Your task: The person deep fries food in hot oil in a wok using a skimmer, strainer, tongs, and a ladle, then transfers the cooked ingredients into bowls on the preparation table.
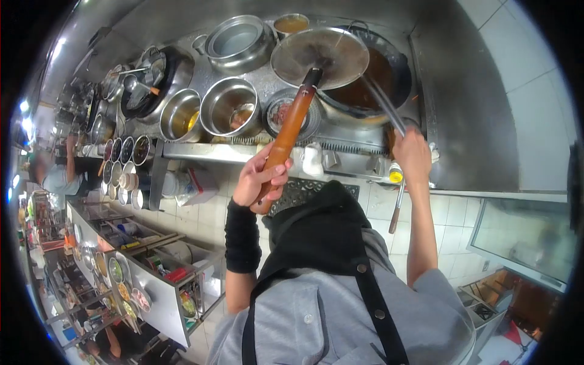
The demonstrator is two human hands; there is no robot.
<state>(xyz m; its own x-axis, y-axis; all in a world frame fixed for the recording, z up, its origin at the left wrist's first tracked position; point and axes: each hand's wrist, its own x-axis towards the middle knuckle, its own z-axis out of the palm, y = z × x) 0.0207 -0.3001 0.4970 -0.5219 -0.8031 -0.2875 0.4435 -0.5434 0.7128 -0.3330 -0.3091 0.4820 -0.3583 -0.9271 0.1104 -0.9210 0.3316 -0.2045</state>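
Note:
My left hand (263,177) is wrapped round the wooden handle of a large round strainer (347,52), which is raised over the near-left side of a wok (399,79) of brown liquid. In my right hand (413,152) is the shaft of a long-handled metal cooking utensil (386,104) with a wooden end. That utensil slants up towards the wok and the strainer; its head is hidden or too blurred to tell its kind. Left of the wok and partly behind the strainer handle, a round perforated pan (309,121) holds red meat-like pieces.
Steel pots (230,97) and a lidded-looking pot (240,52) stand left of the strainer. A second wok (176,76) holds ladles and strainers. Seasoning containers (142,149) line the counter's left end. A yellow-capped bottle (396,174) is by my right hand. A co-worker (61,173) stands far left.

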